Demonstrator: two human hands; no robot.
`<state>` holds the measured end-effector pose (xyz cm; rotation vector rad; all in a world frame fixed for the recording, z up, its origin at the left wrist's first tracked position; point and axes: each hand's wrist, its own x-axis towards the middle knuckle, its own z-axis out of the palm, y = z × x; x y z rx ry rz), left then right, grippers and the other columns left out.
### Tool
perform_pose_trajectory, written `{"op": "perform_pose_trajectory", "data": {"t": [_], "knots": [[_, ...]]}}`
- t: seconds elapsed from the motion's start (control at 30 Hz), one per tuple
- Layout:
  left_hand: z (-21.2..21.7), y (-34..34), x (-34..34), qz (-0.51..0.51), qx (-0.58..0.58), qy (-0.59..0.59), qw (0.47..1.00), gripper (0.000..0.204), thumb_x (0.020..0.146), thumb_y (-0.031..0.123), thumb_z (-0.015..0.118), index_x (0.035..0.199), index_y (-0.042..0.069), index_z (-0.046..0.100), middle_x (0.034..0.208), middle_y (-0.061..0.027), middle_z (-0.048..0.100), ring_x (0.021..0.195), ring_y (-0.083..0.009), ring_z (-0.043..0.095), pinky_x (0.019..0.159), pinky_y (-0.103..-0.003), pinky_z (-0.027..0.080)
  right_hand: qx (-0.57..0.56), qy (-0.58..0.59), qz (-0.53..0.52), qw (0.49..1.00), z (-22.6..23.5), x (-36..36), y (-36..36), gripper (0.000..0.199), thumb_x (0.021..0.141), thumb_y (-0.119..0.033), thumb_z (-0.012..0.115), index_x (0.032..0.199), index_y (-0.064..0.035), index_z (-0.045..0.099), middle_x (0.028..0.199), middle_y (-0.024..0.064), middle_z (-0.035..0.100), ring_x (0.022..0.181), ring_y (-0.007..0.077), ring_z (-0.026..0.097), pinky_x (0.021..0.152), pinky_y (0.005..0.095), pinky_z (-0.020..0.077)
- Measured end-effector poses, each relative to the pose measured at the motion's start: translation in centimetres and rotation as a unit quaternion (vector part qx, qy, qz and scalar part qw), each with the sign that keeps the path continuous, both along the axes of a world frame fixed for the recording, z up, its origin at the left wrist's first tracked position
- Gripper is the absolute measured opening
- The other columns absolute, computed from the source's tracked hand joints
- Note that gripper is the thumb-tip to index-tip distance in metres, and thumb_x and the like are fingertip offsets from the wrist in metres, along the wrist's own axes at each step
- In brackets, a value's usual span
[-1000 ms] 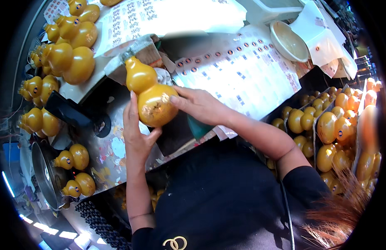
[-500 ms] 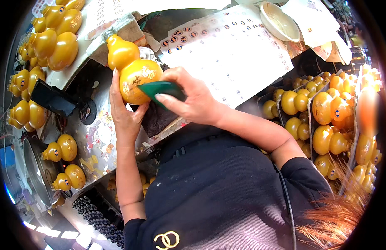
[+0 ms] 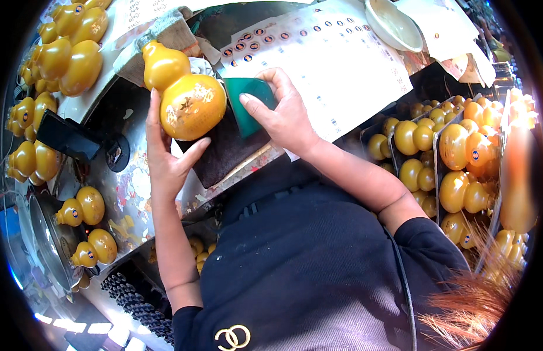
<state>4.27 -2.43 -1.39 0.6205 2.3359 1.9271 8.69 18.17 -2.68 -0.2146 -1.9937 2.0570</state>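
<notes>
Close in, our left hand (image 3: pixel 166 158) cups a glossy yellow gourd (image 3: pixel 186 93) from below, fingers wrapped round its lower bulb above the dark mat (image 3: pixel 224 152). Our right hand (image 3: pixel 283 114) pinches a green pad (image 3: pixel 248 102) flat beside the gourd. Beyond: sticker sheet (image 3: pixel 324 64), white bowl (image 3: pixel 394 23).

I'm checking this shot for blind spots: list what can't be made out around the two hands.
Head view only:
- Left hand: its palm is hidden behind the glossy yellow double-bulbed gourd.
- Flat green rectangular pad: its right part is covered by the right hand.
- Small round stickers on the white sheet: too small to tell apart.
</notes>
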Motion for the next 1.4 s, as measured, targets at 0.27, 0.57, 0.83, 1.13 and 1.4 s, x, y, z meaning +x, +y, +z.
{"op": "perform_pose_trajectory", "data": {"t": [0.27, 0.57, 0.83, 1.13, 1.4], "knots": [[-0.1, 0.0, -0.7, -0.008, 0.061, -0.089, 0.994, 0.073, 0.096, 0.039, 0.052, 0.151, 0.009, 0.014, 0.145, -0.0119, 0.035, 0.131, -0.0218, 0.04, 0.11, -0.036, 0.03, 0.193, 0.243, -0.034, 0.95, 1.2, 1.3, -1.3, 0.027, 0.074, 0.0, 0.066, 0.098, -0.0066, 0.055, 0.087, 0.0088, 0.058, 0.073, 0.0223, 0.06, 0.066, 0.0315, 0.05], [0.7, -0.4, -0.5, -0.025, 0.128, -0.177, 0.976, 0.071, 0.096, 0.034, 0.053, 0.149, 0.003, 0.018, 0.147, -0.0138, 0.033, 0.133, -0.022, 0.037, 0.111, -0.035, 0.029, 0.372, 0.326, 0.106, 0.863, 1.5, 1.3, -3.6, 0.016, 0.076, -0.01, 0.064, 0.091, -0.0108, 0.062, 0.091, 0.0021, 0.06, 0.075, 0.0165, 0.061, 0.066, 0.0282, 0.0467], [0.6, -0.4, -1.5, 0.035, 0.132, -0.177, 0.975, 0.079, 0.087, 0.047, 0.064, 0.142, 0.002, 0.03, 0.137, -0.0107, 0.044, 0.128, -0.0214, 0.044, 0.108, -0.034, 0.033, 0.046, -0.13, 0.174, 0.975, 3.8, -4.3, 2.5, 0.052, 0.085, -0.052, 0.06, 0.103, -0.0031, 0.062, 0.086, 0.004, 0.06, 0.079, 0.0087, 0.055, 0.072, 0.0229, 0.0432], [1.1, -0.1, -1.9, 0.002, 0.175, -0.277, 0.945, 0.07, 0.093, 0.039, 0.056, 0.144, 0.001, 0.027, 0.139, -0.0111, 0.043, 0.129, -0.0212, 0.043, 0.108, -0.037, 0.035, 0.053, -0.163, 0.284, 0.943, 1.0, -7.9, 1.0, 0.075, 0.073, -0.062, 0.07, 0.112, 0.0007, 0.06, 0.085, 0.0093, 0.064, 0.083, 0.0141, 0.062, 0.079, 0.0253, 0.0454], [0.9, 0.0, -1.7, 0.031, 0.212, -0.296, 0.931, 0.059, 0.097, 0.031, 0.047, 0.144, 0.001, 0.028, 0.141, -0.0118, 0.042, 0.13, -0.021, 0.043, 0.109, -0.038, 0.033, 0.037, -0.138, 0.285, 0.948, 1.4, -7.4, 0.7, 0.061, 0.084, -0.055, 0.063, 0.111, 0.0002, 0.06, 0.082, 0.0064, 0.062, 0.078, 0.0115, 0.059, 0.075, 0.0241, 0.0443]]}}
